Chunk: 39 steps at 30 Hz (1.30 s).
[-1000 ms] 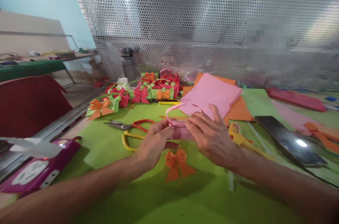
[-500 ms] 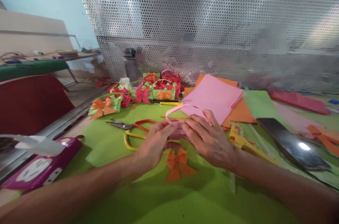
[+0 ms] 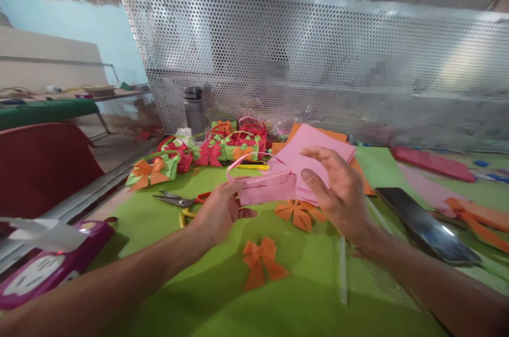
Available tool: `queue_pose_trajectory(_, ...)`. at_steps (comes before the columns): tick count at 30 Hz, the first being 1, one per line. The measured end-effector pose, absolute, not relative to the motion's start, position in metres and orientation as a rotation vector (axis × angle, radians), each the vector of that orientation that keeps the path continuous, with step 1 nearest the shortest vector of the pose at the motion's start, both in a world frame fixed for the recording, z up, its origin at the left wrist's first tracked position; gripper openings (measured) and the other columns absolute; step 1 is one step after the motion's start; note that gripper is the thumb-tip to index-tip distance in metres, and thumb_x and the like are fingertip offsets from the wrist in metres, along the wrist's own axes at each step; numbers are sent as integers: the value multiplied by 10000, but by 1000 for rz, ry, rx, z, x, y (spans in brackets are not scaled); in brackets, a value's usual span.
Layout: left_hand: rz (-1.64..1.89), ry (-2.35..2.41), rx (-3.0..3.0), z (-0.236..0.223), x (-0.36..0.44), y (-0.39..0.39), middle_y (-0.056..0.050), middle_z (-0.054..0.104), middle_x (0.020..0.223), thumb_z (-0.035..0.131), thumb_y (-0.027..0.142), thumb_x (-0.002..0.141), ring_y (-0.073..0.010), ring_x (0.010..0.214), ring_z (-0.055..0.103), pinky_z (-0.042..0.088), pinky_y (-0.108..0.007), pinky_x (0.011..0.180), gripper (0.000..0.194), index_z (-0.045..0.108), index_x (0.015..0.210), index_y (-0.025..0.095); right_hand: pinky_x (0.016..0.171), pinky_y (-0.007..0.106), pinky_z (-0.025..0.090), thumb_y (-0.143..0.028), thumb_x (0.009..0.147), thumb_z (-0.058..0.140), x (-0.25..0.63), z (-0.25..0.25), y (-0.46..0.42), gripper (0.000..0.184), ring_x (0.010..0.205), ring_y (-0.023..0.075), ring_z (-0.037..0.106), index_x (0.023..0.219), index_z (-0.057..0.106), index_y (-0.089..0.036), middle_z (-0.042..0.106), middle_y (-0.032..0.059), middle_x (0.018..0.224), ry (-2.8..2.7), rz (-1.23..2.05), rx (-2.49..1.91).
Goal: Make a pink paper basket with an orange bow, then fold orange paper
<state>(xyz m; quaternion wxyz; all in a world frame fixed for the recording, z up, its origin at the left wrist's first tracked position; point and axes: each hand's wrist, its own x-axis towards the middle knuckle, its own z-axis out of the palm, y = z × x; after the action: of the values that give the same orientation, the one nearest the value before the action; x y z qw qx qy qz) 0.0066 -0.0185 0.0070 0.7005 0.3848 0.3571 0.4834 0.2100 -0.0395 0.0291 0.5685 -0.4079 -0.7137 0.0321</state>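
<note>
1. The pink paper basket point(image 3: 268, 189), its looped handle raised, is held above the green work surface point(image 3: 191, 294), between the hands.
2. Its left end is pinched between the thumb and fingers of the left hand point(image 3: 218, 212).
3. The right hand point(image 3: 338, 193) is held open to the basket's right, thumb and fingers parted, not touching it.
4. Nearer the wearer than the basket, an orange paper bow point(image 3: 262, 264) is laid; an orange paper cutout point(image 3: 297, 214) is partly covered by the basket.
5. Left of it, the scissors point(image 3: 175, 199) are partly blocked by the left hand.
6. Behind it, pink sheets point(image 3: 318, 138) are partly hidden by the right hand.
</note>
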Motion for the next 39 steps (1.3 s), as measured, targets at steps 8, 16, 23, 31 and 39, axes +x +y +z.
queue_pose_trajectory(8,1106,763,877,7,5,-18,-100,677,984,556,202,773,-186,765,632,549,-274,504,247,629,994,121,733,315,501,-404,779,596,200,20,-28,309,836,174,616,986,583,-174,660,59,953,-1469,922,-1045)
queue_pose_trajectory(16,1169,728,953,7,4,-17,-93,691,957,596,207,737,-207,796,648,553,-286,534,219,656,936,137,782,306,451,-205,702,574,197,28,-36,231,824,163,606,927,619,-181,670,17,878,-1442,1062,-997)
queue_pose_trajectory(23,1206,709,1016,5,4,-18,-75,698,945,655,238,705,-229,813,653,553,-291,520,354,644,1051,165,730,283,432,-232,697,592,197,24,-34,205,758,144,576,891,626,-173,657,3,817,-1396,1094,-1004)
queue_pose_trajectory(31,1233,728,1022,3,6,-18,-81,692,938,718,294,661,-206,765,630,562,-297,522,426,655,1055,145,769,285,449,-217,653,643,194,27,-36,307,824,163,597,954,608,-174,666,20,879,-1366,1147,-1034)
queue_pose_trajectory(39,1224,734,1122,1,10,-30,-90,662,1043,693,296,717,-230,904,583,575,-304,602,337,688,1031,174,791,312,472,-248,562,735,188,21,-37,589,952,217,590,1108,523,-176,654,57,1002,-1233,1157,-1095)
